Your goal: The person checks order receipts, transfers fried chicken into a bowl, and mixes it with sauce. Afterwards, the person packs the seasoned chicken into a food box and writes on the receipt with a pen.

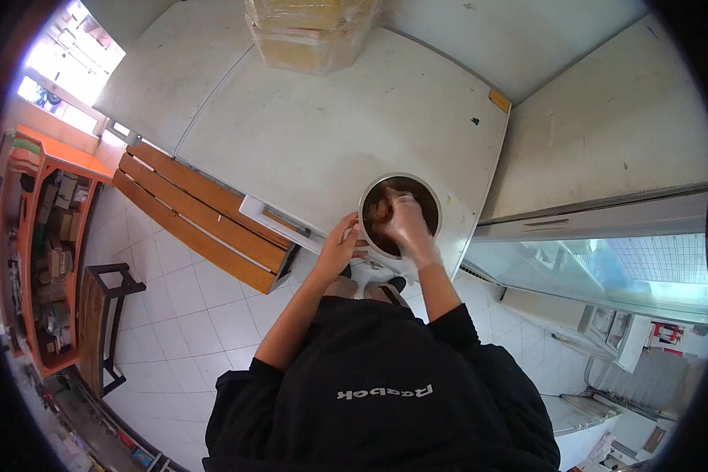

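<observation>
A round metal bowl (440, 206) stands near the table's front right corner, with dark brown contents inside. My left hand (341, 244) is bare and grips the bowl's left side, fingers at the outer wall and rim. My right hand (409, 224), in a clear plastic glove, reaches down into the bowl. Its fingers are curled against reddish-brown food pieces (381, 211). Motion blurs the fingertips, and the kind of food cannot be made out.
The bowl rests on a pale table (315, 134). A plastic-wrapped stack of containers (311, 39) sits at the far edge. A slatted wooden bench (204, 216) is at the left, beside orange shelves (63, 153). A glass-topped freezer (590, 256) stands at the right.
</observation>
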The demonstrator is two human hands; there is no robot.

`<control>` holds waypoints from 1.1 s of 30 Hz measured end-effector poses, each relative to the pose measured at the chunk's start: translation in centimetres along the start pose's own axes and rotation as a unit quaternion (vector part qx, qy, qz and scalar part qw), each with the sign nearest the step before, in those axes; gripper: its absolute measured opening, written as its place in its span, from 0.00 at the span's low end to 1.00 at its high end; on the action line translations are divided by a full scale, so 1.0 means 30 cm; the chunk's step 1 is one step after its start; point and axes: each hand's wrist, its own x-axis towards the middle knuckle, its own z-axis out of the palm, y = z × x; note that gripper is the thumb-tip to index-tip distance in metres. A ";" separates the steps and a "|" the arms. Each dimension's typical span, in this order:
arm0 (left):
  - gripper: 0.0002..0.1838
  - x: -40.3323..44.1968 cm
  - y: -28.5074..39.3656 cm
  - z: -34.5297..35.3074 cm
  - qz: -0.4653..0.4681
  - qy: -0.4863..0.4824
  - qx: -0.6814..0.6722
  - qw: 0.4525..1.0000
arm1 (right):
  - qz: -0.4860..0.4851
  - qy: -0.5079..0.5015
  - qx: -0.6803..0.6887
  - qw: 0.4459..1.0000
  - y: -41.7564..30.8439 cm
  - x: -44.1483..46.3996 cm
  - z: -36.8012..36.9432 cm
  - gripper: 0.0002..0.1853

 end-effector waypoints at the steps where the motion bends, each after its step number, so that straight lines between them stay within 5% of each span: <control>1: 0.21 0.003 -0.006 -0.006 0.006 -0.002 -0.004 1.000 | 0.011 -0.007 -0.012 1.000 -0.004 0.011 0.023 0.38; 2: 0.21 0.008 -0.012 -0.012 0.012 -0.004 -0.009 1.000 | 0.032 -0.066 0.014 0.997 0.015 0.028 0.024 0.36; 6: 0.22 0.004 -0.006 -0.025 -0.024 -0.011 -0.025 0.999 | 0.009 0.009 0.092 0.996 0.125 0.023 0.016 0.32; 9: 0.22 0.005 -0.013 -0.023 0.001 0.013 -0.011 1.000 | 0.040 -0.010 0.371 0.928 0.001 -0.053 -0.169 0.25; 10: 0.22 0.006 -0.010 -0.025 -0.004 0.009 -0.007 1.000 | -0.119 0.053 0.242 0.961 0.046 -0.049 -0.173 0.29; 13: 0.22 0.002 0.004 -0.020 -0.017 -0.002 0.000 1.000 | -0.040 -0.095 0.404 0.909 -0.046 -0.100 -0.287 0.35; 16: 0.22 -0.002 0.007 -0.014 -0.021 -0.010 -0.016 1.000 | -0.061 -0.034 0.158 0.985 0.053 -0.057 -0.199 0.40; 19: 0.22 0.010 -0.028 -0.012 -0.016 -0.022 -0.043 0.999 | -0.093 0.018 -0.030 0.995 0.031 -0.046 -0.037 0.39; 20: 0.23 0.009 -0.031 -0.003 -0.011 -0.018 -0.041 0.999 | -0.014 0.021 -0.129 0.991 -0.001 -0.035 0.020 0.34; 24: 0.25 0.020 -0.054 -0.011 -0.021 -0.031 -0.051 0.998 | 0.026 0.045 -0.003 0.999 0.083 -0.014 0.085 0.19; 27: 0.27 0.020 -0.062 -0.009 -0.038 -0.028 -0.061 0.997 | -0.084 0.057 0.151 0.983 0.105 -0.041 -0.043 0.14; 28: 0.27 0.018 -0.069 -0.005 -0.041 -0.022 -0.066 0.997 | 0.009 -0.007 0.223 0.975 0.060 -0.058 -0.110 0.14; 31: 0.28 0.020 -0.068 0.005 -0.047 -0.012 -0.071 0.996 | 0.005 -0.029 0.450 0.893 0.028 -0.091 -0.209 0.15; 33: 0.28 0.016 -0.054 0.008 -0.049 -0.011 -0.066 0.997 | -0.007 -0.033 0.364 0.931 -0.001 -0.111 -0.235 0.23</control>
